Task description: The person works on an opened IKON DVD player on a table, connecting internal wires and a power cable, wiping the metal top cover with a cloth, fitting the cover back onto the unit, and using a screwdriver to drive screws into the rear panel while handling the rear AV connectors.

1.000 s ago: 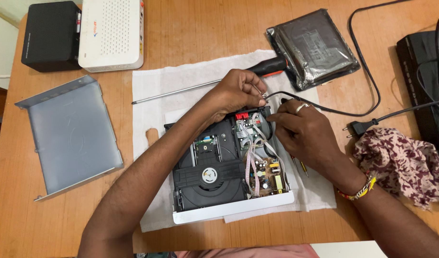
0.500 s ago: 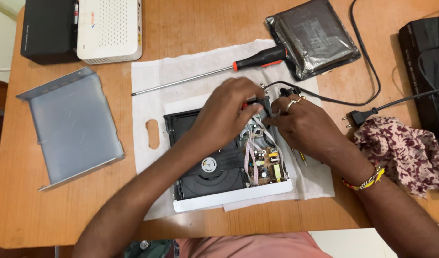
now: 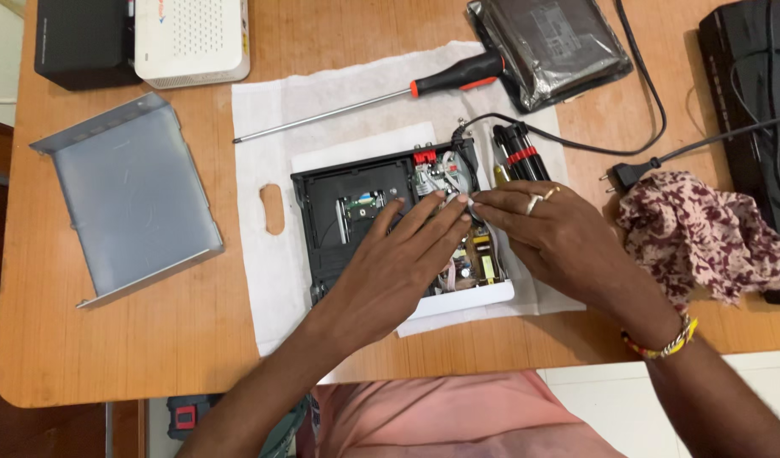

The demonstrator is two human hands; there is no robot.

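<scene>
Opened disc player (image 3: 356, 212), black chassis with a white front edge, sits centre frame on a white cloth (image 3: 322, 102) over the wooden table (image 3: 152, 339). Left hand (image 3: 398, 263) lies flat across the player's middle, fingers spread and extended toward the upper right, fingertips (image 3: 458, 202) meeting the other hand; it covers most of the drive mechanism, so the disc tray is hard to make out. Right hand (image 3: 542, 225) comes in from the right, fingers drawn together in a pinch at a small pale part near the wiring (too small to tell what it is, or whether it is truly gripped). Ring on one finger, beaded band at the wrist. A green circuit board (image 3: 479, 259) peeks out between the hands, partly hidden.

Long screwdriver (image 3: 381, 95) with black-and-red handle lies on the cloth above the player. Black probes with red bands (image 3: 517, 153) rest just right of the player's top corner. Grey metal cover (image 3: 127, 199) lies at left, apart from the cloth. White box (image 3: 190, 38) and black box (image 3: 84, 42) are cut off at the upper left. Bagged drive (image 3: 551, 47) at the top, also cropped. Power plug (image 3: 629, 174) and patterned cloth (image 3: 704, 233) at right; black device (image 3: 754, 102) cut off at the right edge.
</scene>
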